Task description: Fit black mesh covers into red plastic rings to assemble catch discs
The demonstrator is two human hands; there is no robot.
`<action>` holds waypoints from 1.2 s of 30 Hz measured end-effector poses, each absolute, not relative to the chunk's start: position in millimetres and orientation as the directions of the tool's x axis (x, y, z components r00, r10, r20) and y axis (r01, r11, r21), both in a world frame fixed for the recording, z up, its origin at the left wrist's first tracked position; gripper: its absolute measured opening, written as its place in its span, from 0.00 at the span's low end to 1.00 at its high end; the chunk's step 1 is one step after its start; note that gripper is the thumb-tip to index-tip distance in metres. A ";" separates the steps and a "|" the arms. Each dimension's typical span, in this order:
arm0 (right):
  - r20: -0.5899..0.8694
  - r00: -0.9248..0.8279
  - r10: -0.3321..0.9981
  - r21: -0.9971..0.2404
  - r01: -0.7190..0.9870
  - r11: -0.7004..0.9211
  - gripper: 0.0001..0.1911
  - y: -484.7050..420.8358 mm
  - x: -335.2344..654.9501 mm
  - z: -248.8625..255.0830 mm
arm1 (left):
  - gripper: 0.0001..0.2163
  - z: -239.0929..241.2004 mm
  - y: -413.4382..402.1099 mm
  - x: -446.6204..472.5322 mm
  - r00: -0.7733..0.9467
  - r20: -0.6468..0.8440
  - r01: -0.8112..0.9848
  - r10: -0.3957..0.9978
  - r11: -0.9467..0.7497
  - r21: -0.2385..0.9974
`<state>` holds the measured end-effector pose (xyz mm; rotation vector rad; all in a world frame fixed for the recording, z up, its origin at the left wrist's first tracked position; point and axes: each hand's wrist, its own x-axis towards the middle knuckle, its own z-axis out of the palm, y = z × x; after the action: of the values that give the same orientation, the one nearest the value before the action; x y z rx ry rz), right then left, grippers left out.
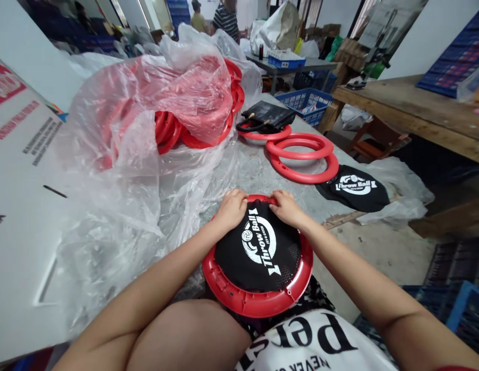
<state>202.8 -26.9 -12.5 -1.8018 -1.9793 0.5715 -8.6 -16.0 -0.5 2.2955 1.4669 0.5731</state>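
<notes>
A red plastic ring (239, 304) rests tilted over my lap and against the table edge. Inside it lies a black mesh fabric disc (227, 257) with white "Throw Ball" print. My left hand (232, 208) is closed at the far left of the rim, its thumb on the fabric border. Across a small gap, my right hand (286, 208) pinches the fabric border against the far right rim. The undersides of both hands are hidden. To the right, another printed black disc (355, 188) lies near the table's edge.
Red rings (301, 178) lie stacked on the grey table (249, 172), a black bag (268, 116) behind them. Clear plastic wrap (142, 87) covers a heap of red rings at left. A white carton (23, 206) stands far left, a blue crate (307, 103) beyond the table.
</notes>
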 end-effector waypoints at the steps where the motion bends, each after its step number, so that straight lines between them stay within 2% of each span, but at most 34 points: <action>1: 0.057 -0.098 0.994 -0.576 0.809 0.113 0.17 -23.3 202.9 -8.8 | 0.15 -0.3 -15.6 -4.6 0.402 0.135 0.775 0.905 -0.416 0.476; 4: 0.106 -0.094 0.990 -0.668 0.731 0.141 0.16 -7.8 197.1 -1.3 | 0.15 -1.0 -11.4 7.8 0.430 0.112 0.798 0.896 -0.435 0.418; 7: 0.024 -0.003 1.000 -0.731 0.682 0.020 0.14 -0.3 185.2 -7.7 | 0.13 -4.5 -4.6 16.1 0.399 0.051 0.832 0.916 -0.385 0.399; 9: 0.043 0.032 0.999 -0.723 0.691 0.009 0.14 -2.2 177.9 -17.9 | 0.10 -8.6 -1.3 18.0 0.370 0.028 0.836 0.929 -0.346 0.426; 13: 0.181 -0.051 0.982 -0.692 0.703 0.164 0.15 -3.6 176.0 -32.4 | 0.05 -15.7 -4.0 17.8 0.269 0.048 0.808 0.962 -0.253 0.533; 17: 0.167 -0.138 0.976 -0.741 0.635 0.217 0.14 8.5 187.4 -33.6 | 0.05 -16.8 -13.5 19.3 0.130 0.022 0.789 0.991 -0.117 0.603; 20: 0.174 -0.212 0.962 -0.779 0.568 0.266 0.12 13.3 193.5 -34.0 | 0.06 -16.0 -16.8 20.5 0.092 0.005 0.775 0.996 -0.075 0.628; 30: 0.084 -0.273 0.958 -0.741 0.626 0.243 0.06 10.0 196.3 -29.8 | 0.07 -10.6 -14.8 23.3 0.099 -0.009 0.826 0.995 -0.077 0.558; 36: 0.094 -0.275 0.957 -0.735 0.629 0.253 0.06 10.1 196.0 -28.7 | 0.07 -11.4 -15.0 23.5 0.101 -0.011 0.833 0.995 -0.078 0.548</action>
<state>196.0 10.1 -28.7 -1.4358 -1.9919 0.7944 23.5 -15.0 -11.4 1.9673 1.7843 0.5211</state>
